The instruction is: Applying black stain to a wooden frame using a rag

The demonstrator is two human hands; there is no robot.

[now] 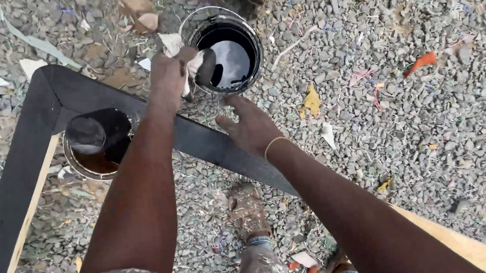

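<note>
Left hand (pixel 168 77) gripping paint-stained white rag (pixel 193 63) over round black paint can (pixel 228 50) w/ black liquid; right hand (pixel 252 126), fingers spread, flat on black-painted wooden frame (pixel 26 161); 2nd brownish tin (pixel 98 148) below.

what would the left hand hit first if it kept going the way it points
Probably the black paint can: the left hand, holding a rag, points at its rim. Depth is unclear.

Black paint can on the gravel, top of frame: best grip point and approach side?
Take the paint can by its wire bail, which arcs over the far-left rim, coming from above on the far side. The can stands upright and open, full of dark liquid, so a wall grip risks tilting it. The left hand with its rag crowds the near-left rim.
</note>
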